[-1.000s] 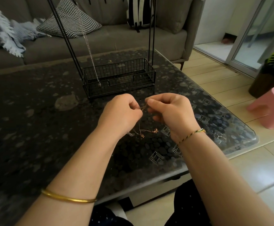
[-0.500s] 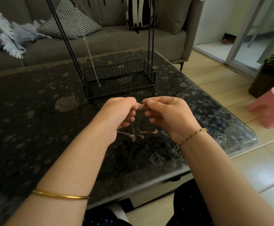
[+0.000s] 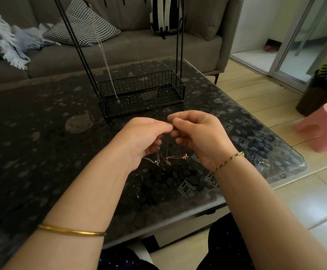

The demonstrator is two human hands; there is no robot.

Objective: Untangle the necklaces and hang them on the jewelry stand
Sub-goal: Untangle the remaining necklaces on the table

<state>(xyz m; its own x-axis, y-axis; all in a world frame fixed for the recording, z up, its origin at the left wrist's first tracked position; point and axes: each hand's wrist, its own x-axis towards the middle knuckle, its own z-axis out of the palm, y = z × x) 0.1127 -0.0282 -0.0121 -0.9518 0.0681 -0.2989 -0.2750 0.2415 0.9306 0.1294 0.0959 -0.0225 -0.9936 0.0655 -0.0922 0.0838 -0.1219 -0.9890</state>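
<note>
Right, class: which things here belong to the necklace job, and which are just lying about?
Belong to the job: tangled necklaces, pinched by the left hand and right hand; jewelry stand; silver chain hanging on it.

Just lying about: pink stool; checked cushion; fringed blanket; striped bag.

At the centre of the frame the left hand [image 3: 143,137] and right hand [image 3: 197,135] meet fingertip to fingertip. Both pinch the tangled necklaces [image 3: 167,157], whose thin chains dangle below them over the dark pebble-patterned worktop [image 3: 32,152]. Just above stands the black wire jewelry stand [image 3: 141,94], with one silver chain [image 3: 105,61] hanging down into its basket. A pink stool [image 3: 324,125] sits at the right edge.
</note>
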